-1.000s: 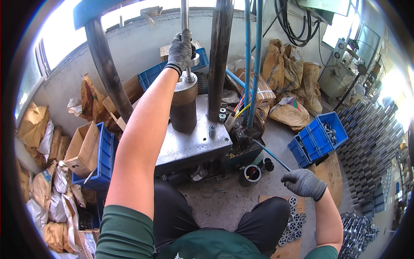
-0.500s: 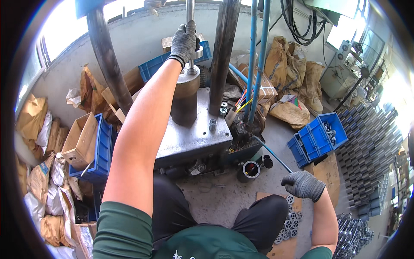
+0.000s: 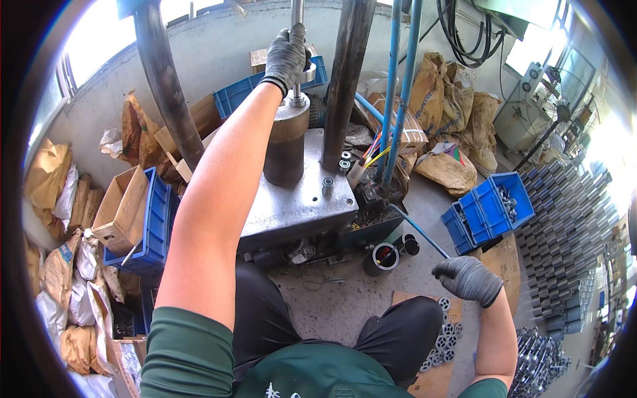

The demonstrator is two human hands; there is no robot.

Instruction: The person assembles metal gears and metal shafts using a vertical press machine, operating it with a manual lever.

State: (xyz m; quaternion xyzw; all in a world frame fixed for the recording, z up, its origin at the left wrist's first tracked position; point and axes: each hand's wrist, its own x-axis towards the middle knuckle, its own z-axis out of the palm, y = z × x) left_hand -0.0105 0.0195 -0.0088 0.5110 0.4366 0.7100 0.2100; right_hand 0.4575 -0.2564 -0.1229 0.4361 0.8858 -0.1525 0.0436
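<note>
Two grips show: the left hand [image 3: 286, 58] is closed around the upright rod [image 3: 298, 13] above the dark cylinder [image 3: 285, 149], the right hand [image 3: 470, 280] curled round the end of the blue lever [image 3: 421, 232]. Should the rod descend while held, the left might get pinched against the ring [image 3: 308, 73].

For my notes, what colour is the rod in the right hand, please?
The rod is blue, best in the head view.

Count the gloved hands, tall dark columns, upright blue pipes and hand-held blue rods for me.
Gloved hands: 2 (left hand, right hand)
Tall dark columns: 2
Upright blue pipes: 2
Hand-held blue rod: 1
Total: 7
</note>
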